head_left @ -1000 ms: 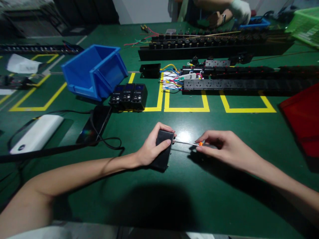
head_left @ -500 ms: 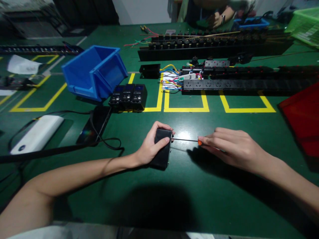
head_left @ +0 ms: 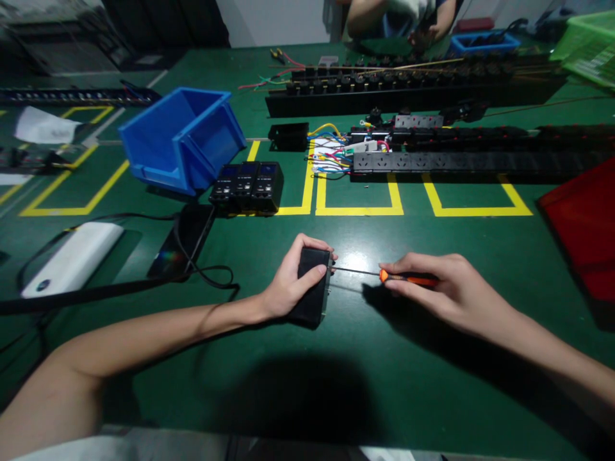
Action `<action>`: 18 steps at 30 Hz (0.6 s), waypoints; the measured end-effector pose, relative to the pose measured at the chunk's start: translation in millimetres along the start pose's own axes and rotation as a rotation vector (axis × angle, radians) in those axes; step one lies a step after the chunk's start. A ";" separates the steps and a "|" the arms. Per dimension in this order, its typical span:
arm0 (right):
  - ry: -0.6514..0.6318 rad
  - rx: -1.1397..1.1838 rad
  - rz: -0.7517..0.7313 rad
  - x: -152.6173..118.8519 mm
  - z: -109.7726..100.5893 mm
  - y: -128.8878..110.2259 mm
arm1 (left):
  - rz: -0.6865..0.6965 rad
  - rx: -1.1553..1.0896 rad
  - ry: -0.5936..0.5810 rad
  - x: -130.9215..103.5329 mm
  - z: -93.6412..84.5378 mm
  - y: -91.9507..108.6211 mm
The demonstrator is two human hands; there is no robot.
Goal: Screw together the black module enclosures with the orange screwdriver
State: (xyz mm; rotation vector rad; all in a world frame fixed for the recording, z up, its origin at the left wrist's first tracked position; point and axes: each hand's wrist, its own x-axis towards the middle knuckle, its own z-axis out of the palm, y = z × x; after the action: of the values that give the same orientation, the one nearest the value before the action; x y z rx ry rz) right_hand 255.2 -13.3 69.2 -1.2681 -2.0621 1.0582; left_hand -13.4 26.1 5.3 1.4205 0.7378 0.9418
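Your left hand (head_left: 294, 282) is closed around a flat black box (head_left: 310, 298), thumb pressed on its upper face and fingers wrapped over its far end. Your right hand (head_left: 451, 285) grips an orange-and-black screwdriver (head_left: 408, 278) between thumb and fingers, its thin shaft pointing left to the box's right edge; you can't tell whether the tip sits in a screw. The box is in front of you, over the middle of the green worktop (head_left: 384, 384).

Beyond your left hand stand three black modules (head_left: 247, 187) side by side, just beside an open blue bin (head_left: 182, 144). A smartphone (head_left: 180, 246) and a white power bank (head_left: 72, 259) lie to your left, with a black cable (head_left: 211, 278) looping over the phone. Farther off, colored wires (head_left: 331, 160) come out of the left end of a black socket strip (head_left: 432, 163).
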 end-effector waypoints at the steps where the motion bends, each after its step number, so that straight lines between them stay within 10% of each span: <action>1: -0.006 0.031 0.036 0.7 -0.2 -1.4 | 0.001 0.010 -0.001 -0.2 -0.1 -0.1; 13: -0.108 0.408 0.398 8.1 4.5 3.5 | 0.017 0.088 0.001 -1.4 -1.6 -1.0; 18: -0.071 0.233 0.288 8.6 2.6 1.3 | 0.024 0.086 0.008 -0.6 -1.3 -0.9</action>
State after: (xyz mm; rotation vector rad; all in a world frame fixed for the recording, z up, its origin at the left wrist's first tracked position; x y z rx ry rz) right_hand 250.1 -6.1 66.8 -1.4502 -1.7761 1.4438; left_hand -14.7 26.3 4.2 1.5039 0.7765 0.9442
